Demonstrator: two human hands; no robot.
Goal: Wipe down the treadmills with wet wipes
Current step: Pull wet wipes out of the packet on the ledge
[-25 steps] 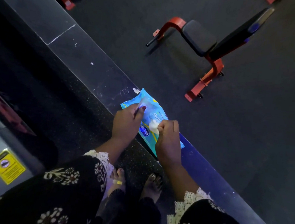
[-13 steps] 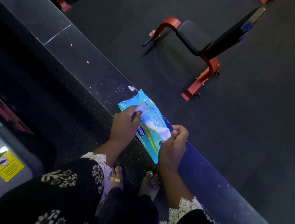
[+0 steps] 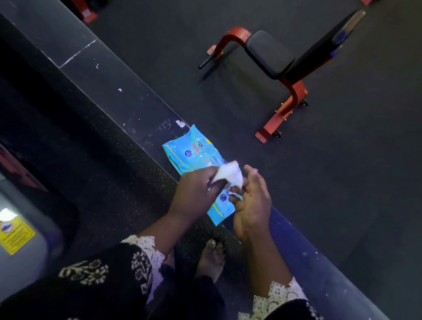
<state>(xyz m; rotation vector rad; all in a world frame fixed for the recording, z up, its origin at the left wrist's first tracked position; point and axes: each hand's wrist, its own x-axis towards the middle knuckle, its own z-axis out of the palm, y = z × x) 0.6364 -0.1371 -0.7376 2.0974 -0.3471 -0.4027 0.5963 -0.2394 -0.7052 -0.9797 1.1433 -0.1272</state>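
While wiping itself appears unstarted: one wipe point(image 3: 229, 173) drawn, all surfaces left.
Left hand point(image 3: 194, 192) pinches it above blue pack point(image 3: 189, 153) on ledge point(image 3: 110, 76), centre; right hand point(image 3: 252, 203) spread, just right.

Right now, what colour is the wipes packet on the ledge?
The wipes packet is light blue with thin yellow lines, clearest in the head view.

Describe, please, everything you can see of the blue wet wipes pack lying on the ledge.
The wipes pack is a soft, glossy light-blue plastic pouch with yellow lines and small printed logos. It lies flat, diagonally, on the dark ledge. A white wipe, pinched by the left hand, is held over its middle; the right hand seems to rest fingertips on its nearer half.
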